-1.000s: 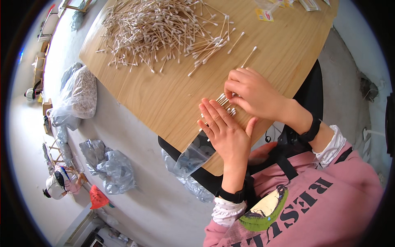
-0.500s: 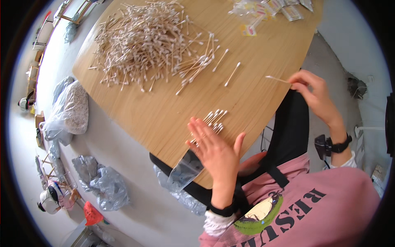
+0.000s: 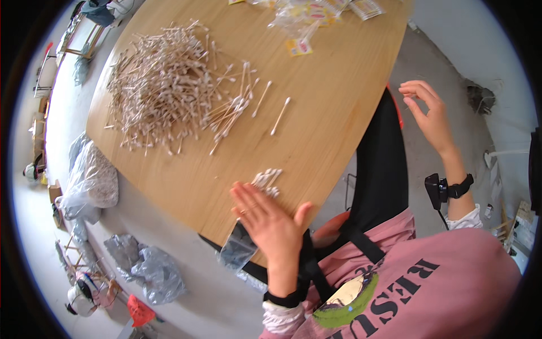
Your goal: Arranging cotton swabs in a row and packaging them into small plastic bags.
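My left hand (image 3: 268,226) lies flat near the table's close corner, fingers stretched and thumb apart. Beneath and beyond its fingers is a small bunch of cotton swabs (image 3: 267,179); how far the bunch runs under the palm is hidden. Partly covered by the same hand, a clear plastic bag (image 3: 237,248) hangs at the corner. Past the table's right edge my right hand (image 3: 430,110) is raised, with loosely bent fingers and a gap to the thumb; I see no swab in it. Two single cotton swabs (image 3: 280,116) lie farther up the wood.
A large heap of cotton swabs (image 3: 164,85) covers the far left of the wooden table (image 3: 197,181). Clear wrappers and small printed packets (image 3: 299,47) lie at its far side. Plastic bags (image 3: 152,271) rest on the floor to the left, where another person (image 3: 84,296) sits.
The swab that my right hand pinched is no longer visible, and its fingers have loosened. My left hand stays over the small bunch. The whole view has shifted somewhat.
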{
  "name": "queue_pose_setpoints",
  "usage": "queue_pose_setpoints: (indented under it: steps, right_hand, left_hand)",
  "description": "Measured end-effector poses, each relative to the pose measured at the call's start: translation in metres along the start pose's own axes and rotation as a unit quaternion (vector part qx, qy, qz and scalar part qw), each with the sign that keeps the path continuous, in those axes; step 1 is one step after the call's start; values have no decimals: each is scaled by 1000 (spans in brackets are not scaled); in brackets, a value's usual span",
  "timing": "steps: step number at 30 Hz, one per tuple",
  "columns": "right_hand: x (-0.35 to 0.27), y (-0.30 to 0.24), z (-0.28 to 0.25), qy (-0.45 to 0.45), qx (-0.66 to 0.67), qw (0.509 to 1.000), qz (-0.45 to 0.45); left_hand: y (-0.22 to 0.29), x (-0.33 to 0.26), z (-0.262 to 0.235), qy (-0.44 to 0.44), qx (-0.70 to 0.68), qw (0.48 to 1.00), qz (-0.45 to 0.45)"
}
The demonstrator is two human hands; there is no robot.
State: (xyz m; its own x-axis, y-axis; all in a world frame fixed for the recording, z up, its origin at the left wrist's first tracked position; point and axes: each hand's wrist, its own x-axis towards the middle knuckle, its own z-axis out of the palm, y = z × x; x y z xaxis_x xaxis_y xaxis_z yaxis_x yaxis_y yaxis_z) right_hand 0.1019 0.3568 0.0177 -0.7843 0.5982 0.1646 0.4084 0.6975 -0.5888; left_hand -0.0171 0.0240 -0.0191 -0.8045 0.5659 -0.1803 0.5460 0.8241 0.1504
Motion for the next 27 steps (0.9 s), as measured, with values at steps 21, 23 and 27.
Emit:
queue_pose_setpoints:
  steps: [21, 23, 27]
  right_hand:
    - [-40, -154, 173, -141, 570, 809, 33]
    - [-40, -156, 172, -120, 556, 822, 28]
    - [-43, -155, 176, -118, 567, 815, 34]
  left_hand:
    - [-3, -15, 6, 304, -687, 642, -156]
    - [4, -13, 8, 318, -701, 619, -155]
    - [12, -7, 12, 351, -700, 599, -169]
